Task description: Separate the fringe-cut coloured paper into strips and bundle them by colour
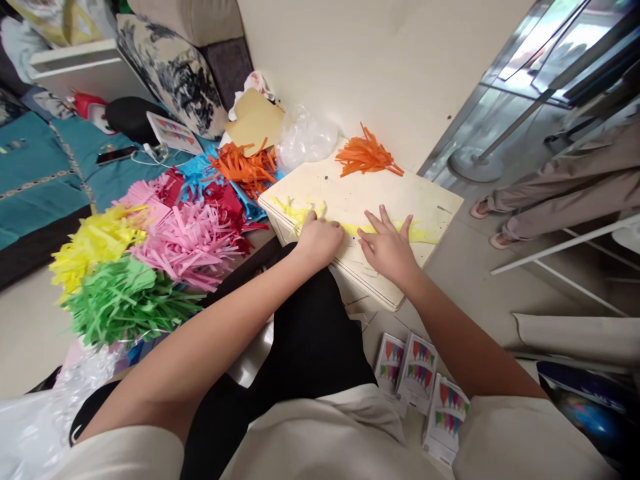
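Note:
Yellow fringed tissue paper lies stretched across a pale wooden board-like table top. My left hand is closed over its middle, fingers curled down on the rolled strip; the fingertips are partly hidden. Beyond that hand, loose yellow fringes spread to the left. My right hand rests with fingers spread on or just over the yellow paper and grips nothing. Near the far edge of the top lies an orange paper tassel, its strips fanned out.
Bundles of pink, yellow and green fringed paper are heaped at my left, with orange fringes behind. A clear plastic bag touches the far corner. Several printed packs lie on the floor. Another person's legs are at right.

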The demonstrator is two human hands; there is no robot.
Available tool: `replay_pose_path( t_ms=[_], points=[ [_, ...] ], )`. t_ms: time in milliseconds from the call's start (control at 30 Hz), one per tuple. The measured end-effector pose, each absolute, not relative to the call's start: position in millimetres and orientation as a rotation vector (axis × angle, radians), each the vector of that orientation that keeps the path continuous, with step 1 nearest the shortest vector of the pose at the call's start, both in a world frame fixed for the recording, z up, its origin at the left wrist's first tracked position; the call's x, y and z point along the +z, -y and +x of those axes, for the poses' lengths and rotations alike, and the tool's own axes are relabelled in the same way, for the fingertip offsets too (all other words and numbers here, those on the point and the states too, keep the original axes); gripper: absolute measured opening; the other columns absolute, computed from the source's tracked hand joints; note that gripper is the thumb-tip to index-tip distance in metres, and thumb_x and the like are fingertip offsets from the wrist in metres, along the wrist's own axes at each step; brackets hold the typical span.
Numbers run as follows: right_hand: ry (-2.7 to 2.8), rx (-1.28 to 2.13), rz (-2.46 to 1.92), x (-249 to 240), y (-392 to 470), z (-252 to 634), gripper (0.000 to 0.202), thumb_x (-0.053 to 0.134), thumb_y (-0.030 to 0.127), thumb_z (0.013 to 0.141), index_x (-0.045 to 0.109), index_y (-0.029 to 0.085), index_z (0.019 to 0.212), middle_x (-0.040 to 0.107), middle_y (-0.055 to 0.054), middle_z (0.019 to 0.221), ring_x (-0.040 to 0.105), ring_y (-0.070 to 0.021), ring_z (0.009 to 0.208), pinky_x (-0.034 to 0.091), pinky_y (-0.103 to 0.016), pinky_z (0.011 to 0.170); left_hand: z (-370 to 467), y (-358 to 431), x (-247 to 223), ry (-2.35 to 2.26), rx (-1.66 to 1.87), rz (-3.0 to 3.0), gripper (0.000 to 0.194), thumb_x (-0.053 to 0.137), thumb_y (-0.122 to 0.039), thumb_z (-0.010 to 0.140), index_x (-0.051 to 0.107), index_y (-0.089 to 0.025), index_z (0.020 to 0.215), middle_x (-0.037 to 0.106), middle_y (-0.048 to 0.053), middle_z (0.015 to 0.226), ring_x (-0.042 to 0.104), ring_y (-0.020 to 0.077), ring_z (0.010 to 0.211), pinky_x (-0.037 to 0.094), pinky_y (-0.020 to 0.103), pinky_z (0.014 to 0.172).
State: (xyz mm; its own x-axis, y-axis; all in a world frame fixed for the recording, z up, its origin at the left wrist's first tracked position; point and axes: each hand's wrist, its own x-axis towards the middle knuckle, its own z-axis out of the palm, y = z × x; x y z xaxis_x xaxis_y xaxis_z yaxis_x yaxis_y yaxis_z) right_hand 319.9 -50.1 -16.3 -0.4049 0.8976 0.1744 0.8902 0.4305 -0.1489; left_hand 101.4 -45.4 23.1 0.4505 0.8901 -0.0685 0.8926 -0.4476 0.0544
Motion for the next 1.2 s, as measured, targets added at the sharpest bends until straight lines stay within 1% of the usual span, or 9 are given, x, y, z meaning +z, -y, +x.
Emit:
replay_pose_path(
  t_ms=[100, 233, 433, 600, 767, 833, 1000, 1100, 1200],
  points=[
    [2.429, 0.071, -1.535, -16, 40, 317, 0.046, 0.05, 0.026, 0.115, 0.095, 0.023, 0.123, 0.065, -0.018, 0.18, 0.038, -0.0526, 0.181, 0.014, -0.103, 0.137, 97, 30, 19, -1.606, 0.087, 2.623, 0.036, 0.055, -0.014, 0.114, 0.09, -0.019, 0.112, 0.086, 0.02, 0.123, 0.067, 0.0428, 0.135, 0.041, 0.064, 0.115],
    [2.389, 0.095, -1.501, -21, 29, 313, 0.041, 0.053, 0.022, 0.111, 0.094, 0.022, 0.11, 0.074, -0.02, 0.167, 0.045, -0.0513, 0.177, 0.013, -0.101, 0.139, 88, 17, 6, -1.503, 0.245, 2.636, 0.034, 0.056, -0.021, 0.117, 0.09, -0.026, 0.116, 0.082, 0.018, 0.13, 0.056, 0.0419, 0.145, 0.039, 0.063, 0.115],
    [2.419, 0.12, -1.458, -23, 19, 314, 0.037, 0.057, 0.025, 0.111, 0.093, 0.021, 0.119, 0.076, -0.02, 0.156, 0.05, -0.0489, 0.172, 0.017, -0.093, 0.144, 83, 7, -3, -1.467, 0.219, 2.636, 0.034, 0.053, -0.021, 0.118, 0.086, -0.022, 0.121, 0.08, 0.018, 0.128, 0.066, 0.0388, 0.134, 0.042, 0.059, 0.113],
    [2.47, 0.048, -1.48, -15, 20, 311, 0.043, 0.051, 0.023, 0.115, 0.093, 0.021, 0.125, 0.079, -0.02, 0.147, 0.057, -0.044, 0.158, 0.021, -0.081, 0.149, 85, 3, -1, -1.494, 0.276, 2.547, 0.034, 0.052, -0.016, 0.114, 0.085, -0.022, 0.121, 0.08, 0.018, 0.128, 0.068, 0.0382, 0.136, 0.043, 0.057, 0.111],
    [2.506, -0.02, -1.484, -11, 25, 308, 0.048, 0.045, 0.019, 0.115, 0.091, 0.019, 0.131, 0.082, -0.019, 0.14, 0.063, -0.0403, 0.145, 0.023, -0.072, 0.15, 85, 5, -2, -1.504, 0.313, 2.513, 0.026, 0.064, -0.027, 0.111, 0.084, -0.019, 0.127, 0.079, 0.019, 0.132, 0.067, 0.0401, 0.137, 0.043, 0.058, 0.111],
    [2.507, -0.042, -1.477, -14, 26, 310, 0.048, 0.044, 0.019, 0.116, 0.09, 0.019, 0.131, 0.082, -0.019, 0.138, 0.064, -0.0394, 0.142, 0.025, -0.07, 0.149, 85, 6, -4, -1.493, 0.324, 2.555, 0.025, 0.065, -0.025, 0.11, 0.084, -0.019, 0.125, 0.079, 0.019, 0.131, 0.068, 0.0407, 0.136, 0.043, 0.058, 0.111],
    [2.479, -0.134, -1.338, -24, 23, 316, 0.042, 0.05, 0.019, 0.115, 0.09, 0.023, 0.129, 0.083, -0.016, 0.133, 0.063, -0.0386, 0.137, 0.03, -0.07, 0.142, 87, 4, -11, -1.451, 0.333, 2.678, 0.03, 0.055, -0.014, 0.112, 0.085, -0.019, 0.11, 0.081, 0.02, 0.12, 0.07, 0.0395, 0.124, 0.041, 0.059, 0.109],
    [2.502, -0.142, -1.278, -27, 20, 317, 0.039, 0.053, 0.02, 0.117, 0.092, 0.026, 0.117, 0.085, -0.014, 0.128, 0.062, -0.0391, 0.132, 0.04, -0.065, 0.128, 85, 2, -13, -1.428, 0.344, 2.668, 0.03, 0.057, -0.018, 0.114, 0.086, -0.02, 0.108, 0.082, 0.019, 0.116, 0.071, 0.038, 0.121, 0.042, 0.059, 0.107],
    [2.522, -0.092, -1.328, -26, 18, 315, 0.041, 0.052, 0.024, 0.12, 0.091, 0.024, 0.108, 0.086, -0.015, 0.118, 0.061, -0.0386, 0.124, 0.041, -0.061, 0.113, 81, 3, -13, -1.449, 0.384, 2.629, 0.029, 0.059, -0.018, 0.113, 0.088, -0.021, 0.107, 0.083, 0.017, 0.114, 0.071, 0.0375, 0.123, 0.042, 0.06, 0.11]
  ],
)
